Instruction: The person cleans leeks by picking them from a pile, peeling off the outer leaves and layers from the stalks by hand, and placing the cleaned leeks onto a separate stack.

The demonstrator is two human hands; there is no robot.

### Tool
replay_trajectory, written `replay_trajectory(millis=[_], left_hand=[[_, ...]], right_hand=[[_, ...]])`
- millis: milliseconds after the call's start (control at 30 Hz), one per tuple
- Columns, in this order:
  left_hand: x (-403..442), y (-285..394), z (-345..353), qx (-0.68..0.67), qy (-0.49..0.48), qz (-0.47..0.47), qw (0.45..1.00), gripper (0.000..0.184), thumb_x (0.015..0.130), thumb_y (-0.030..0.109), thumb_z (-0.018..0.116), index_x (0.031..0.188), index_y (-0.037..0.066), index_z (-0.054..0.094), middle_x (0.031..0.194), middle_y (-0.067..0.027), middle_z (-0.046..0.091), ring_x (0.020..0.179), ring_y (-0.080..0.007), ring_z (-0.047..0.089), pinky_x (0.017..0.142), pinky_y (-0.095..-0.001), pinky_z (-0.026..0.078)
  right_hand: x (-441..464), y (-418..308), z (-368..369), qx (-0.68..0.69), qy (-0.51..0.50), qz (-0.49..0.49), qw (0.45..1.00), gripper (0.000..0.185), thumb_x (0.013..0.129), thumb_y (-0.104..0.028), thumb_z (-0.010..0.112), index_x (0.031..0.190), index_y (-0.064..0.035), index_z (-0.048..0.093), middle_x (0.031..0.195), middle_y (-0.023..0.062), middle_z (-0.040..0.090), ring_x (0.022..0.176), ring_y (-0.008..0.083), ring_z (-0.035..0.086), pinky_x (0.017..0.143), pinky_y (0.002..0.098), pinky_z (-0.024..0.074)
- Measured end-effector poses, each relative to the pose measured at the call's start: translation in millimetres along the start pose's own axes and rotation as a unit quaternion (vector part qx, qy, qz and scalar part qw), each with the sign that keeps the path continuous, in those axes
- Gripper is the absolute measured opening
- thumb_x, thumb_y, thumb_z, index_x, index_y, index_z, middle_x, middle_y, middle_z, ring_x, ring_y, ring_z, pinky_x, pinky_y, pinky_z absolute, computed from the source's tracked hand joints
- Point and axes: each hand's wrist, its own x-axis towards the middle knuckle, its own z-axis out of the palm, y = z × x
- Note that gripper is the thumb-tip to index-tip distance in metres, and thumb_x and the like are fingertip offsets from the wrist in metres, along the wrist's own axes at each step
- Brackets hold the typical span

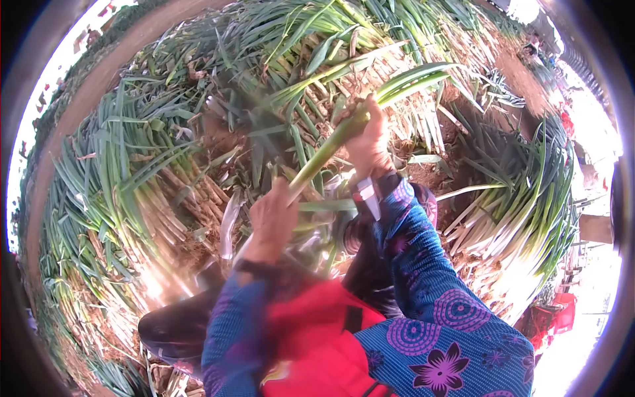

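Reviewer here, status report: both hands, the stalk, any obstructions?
Left hand around stalk's lower part, blurred; right hand gripping near leaves. Stalk slanted between them. Bundles both sides, none visibly blocking the hands.

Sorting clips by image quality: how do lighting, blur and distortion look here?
Head view: strong fisheye curvature with dark corners; background at both side edges blown white; stalks at lower left washed out by glare; left hand and red garment blurred, held stalk slightly soft; patterned right sleeve fairly crisp.
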Motion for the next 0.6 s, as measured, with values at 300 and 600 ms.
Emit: replay_trajectory(millis=[300,600], left_hand=[[-103,-70,-60,0.015,-0.038,-0.016,0.999,0.024,0.081,0.019,0.07,0.09,0.007,0.051,0.073,-0.0181,0.061,0.071,-0.0393,0.062,0.061,-0.0459,0.047],[-119,-76,-69,-0.349,-0.098,-0.145,0.921,0.031,0.089,0.031,0.066,0.098,0.002,0.062,0.067,0.0008,0.057,0.055,-0.0096,0.052,0.047,-0.0267,0.04]], right_hand=[[21,-17,-21,-0.012,0.108,-0.006,0.994,0.027,0.093,-0.033,0.057,0.086,-0.0083,0.049,0.067,0.0061,0.054,0.059,0.0238,0.056,0.066,0.0433,0.0526],[6,9,5,0.005,-0.163,0.07,0.984,0.049,0.095,-0.046,0.045,0.12,-0.005,0.051,0.107,0.0136,0.058,0.096,0.0261,0.057,0.091,0.0436,0.0436]])
